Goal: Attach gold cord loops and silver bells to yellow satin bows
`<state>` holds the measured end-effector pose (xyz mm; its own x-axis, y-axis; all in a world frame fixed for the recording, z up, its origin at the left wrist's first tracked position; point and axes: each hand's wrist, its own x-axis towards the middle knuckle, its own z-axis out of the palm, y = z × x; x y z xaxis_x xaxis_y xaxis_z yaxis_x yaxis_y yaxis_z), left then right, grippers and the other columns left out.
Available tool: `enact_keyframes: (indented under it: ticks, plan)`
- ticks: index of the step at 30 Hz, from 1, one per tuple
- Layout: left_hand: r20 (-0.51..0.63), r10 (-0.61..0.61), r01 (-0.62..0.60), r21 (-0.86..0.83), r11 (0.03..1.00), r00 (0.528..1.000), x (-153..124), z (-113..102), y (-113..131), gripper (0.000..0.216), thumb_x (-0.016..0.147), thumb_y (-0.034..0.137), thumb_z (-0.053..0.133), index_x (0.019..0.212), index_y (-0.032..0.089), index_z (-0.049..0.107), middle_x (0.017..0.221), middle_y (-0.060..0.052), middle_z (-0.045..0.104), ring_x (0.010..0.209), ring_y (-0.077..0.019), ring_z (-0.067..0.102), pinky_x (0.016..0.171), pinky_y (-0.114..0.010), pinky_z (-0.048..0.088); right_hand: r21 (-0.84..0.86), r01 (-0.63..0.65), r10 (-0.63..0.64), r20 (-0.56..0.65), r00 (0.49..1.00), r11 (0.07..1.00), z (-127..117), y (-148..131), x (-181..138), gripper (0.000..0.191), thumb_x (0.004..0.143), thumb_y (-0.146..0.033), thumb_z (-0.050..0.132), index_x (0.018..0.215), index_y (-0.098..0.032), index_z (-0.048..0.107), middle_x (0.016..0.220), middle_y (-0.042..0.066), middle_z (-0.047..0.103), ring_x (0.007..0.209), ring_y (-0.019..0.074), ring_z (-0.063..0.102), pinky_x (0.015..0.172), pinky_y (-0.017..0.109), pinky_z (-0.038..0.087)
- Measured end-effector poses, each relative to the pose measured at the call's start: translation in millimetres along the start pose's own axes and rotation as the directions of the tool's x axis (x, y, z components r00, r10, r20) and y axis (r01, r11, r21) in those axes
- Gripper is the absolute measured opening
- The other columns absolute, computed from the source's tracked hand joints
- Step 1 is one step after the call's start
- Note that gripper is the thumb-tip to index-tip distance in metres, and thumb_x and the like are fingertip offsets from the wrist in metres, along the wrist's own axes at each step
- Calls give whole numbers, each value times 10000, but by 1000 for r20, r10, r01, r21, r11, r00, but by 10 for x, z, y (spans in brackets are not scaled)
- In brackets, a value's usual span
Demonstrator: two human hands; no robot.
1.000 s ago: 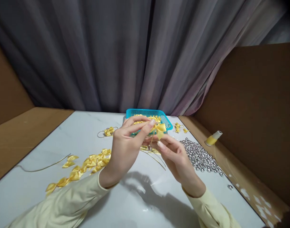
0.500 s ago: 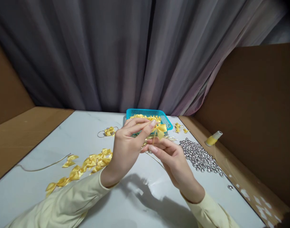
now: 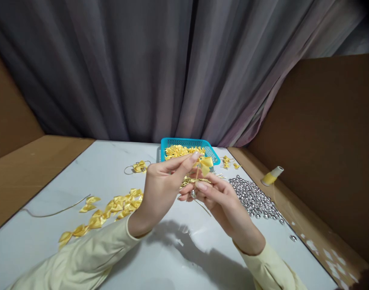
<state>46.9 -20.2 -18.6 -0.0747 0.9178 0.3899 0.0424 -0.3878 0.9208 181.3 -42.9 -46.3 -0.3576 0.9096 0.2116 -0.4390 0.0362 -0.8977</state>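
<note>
My left hand (image 3: 161, 187) is raised over the white table (image 3: 172, 249), thumb and forefinger pinched on a small yellow ribbon bow (image 3: 206, 164). A thin gold cord (image 3: 196, 179) hangs down from the bow. My right hand (image 3: 222, 199) sits just below and to the right, fingers closed around the cord's lower end, where a small silver bell (image 3: 193, 193) shows. Both hands hover in front of the blue basket (image 3: 188, 143), which holds several yellow bows.
A chain of yellow bows (image 3: 106, 211) trails across the table's left side, with a loose gold cord (image 3: 56, 210) beyond it. A pile of silver bells (image 3: 253, 199) lies on the right. A yellow thread spool (image 3: 271, 176) rests on the cardboard ledge. Grey curtain hangs behind.
My right hand has slid down the cord and closed around its lower end by the bell. My left hand keeps the bow pinched in about the same place.
</note>
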Motion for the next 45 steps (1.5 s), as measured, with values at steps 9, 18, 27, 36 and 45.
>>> enact_keyframes:
  ticks: [9,18,27,36,45]
  plan:
    - [-30,44,-45,-46,998,999,23,-1,-5,89,779,338,712,778,295,790,624,51,734,558,-120,667,504,-171,537,-2,-51,51,19,999,999,-19,-21,-28,132,856,-242,638,974,-194,605,957,57,724,805,173,710,761,317,536]
    - [-86,61,-64,-32,997,994,50,77,-47,160,795,399,680,794,275,782,639,33,710,401,-85,503,365,-197,442,-122,98,-105,-49,993,988,35,17,-27,132,851,-227,648,897,-206,526,838,21,723,718,164,722,801,358,556]
    - [-127,107,-106,19,994,986,16,217,-49,209,834,425,626,777,274,759,618,53,677,438,-90,524,410,-205,437,-352,150,-221,-173,960,924,85,98,-1,175,842,-310,653,897,-201,527,645,-12,672,504,109,602,480,239,465]
    - [-149,133,-130,28,991,980,26,289,-12,270,852,445,598,709,250,718,597,42,631,458,-102,507,452,-226,453,-629,267,-470,-180,864,731,139,134,-58,117,850,-231,633,965,-216,651,624,-2,682,450,126,588,439,282,489]
    - [-138,127,-131,-16,991,982,48,266,40,188,841,399,628,858,271,764,583,61,626,364,-66,412,321,-201,392,-410,318,-469,-349,811,855,-58,17,22,73,810,-241,683,882,-228,687,702,-9,631,494,93,531,416,238,457]
